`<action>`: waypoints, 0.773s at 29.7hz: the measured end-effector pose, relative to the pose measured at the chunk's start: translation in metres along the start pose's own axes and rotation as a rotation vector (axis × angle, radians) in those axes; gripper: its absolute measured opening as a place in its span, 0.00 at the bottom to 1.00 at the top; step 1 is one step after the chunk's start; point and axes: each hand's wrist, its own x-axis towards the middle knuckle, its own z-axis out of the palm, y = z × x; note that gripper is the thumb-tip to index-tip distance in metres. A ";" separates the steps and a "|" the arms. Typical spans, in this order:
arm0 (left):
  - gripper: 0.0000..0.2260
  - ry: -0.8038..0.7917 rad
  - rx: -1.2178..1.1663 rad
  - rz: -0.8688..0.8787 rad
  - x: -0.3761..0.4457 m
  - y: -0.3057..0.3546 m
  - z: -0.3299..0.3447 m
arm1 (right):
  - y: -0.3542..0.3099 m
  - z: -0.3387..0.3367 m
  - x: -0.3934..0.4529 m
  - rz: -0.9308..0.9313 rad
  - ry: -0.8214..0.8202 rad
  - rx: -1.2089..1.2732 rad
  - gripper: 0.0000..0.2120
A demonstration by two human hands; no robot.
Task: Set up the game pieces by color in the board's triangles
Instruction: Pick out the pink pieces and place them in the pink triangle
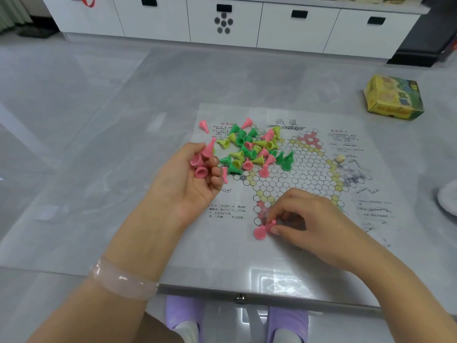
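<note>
The left hand (195,179) grips several pink pieces (201,160); the right hand (304,219) pinches one pink piece (263,231) at the board's (309,169) near tip.

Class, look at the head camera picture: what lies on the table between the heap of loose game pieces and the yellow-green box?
In the head view, between the heap of pieces and the box lies the printed board sheet: its pink triangle and printed text, bare of pieces.

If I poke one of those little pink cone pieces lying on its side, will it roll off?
A pink piece would probably roll in a curve, since it is cone-shaped with a wide base. It likely feels light and stiff: the left hand holds several at once. Standing ones may tip easily; most in the pile lie toppled.
</note>
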 end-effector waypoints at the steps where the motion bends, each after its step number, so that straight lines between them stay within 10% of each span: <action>1: 0.12 -0.004 0.017 -0.002 -0.001 -0.001 0.001 | 0.000 0.000 0.000 0.000 0.000 0.001 0.10; 11: 0.10 -0.158 0.556 0.051 -0.012 -0.021 0.015 | -0.020 -0.012 0.008 0.020 0.359 0.447 0.08; 23: 0.10 -0.248 0.611 0.044 -0.014 -0.023 0.017 | -0.033 -0.005 0.019 -0.016 0.378 0.481 0.09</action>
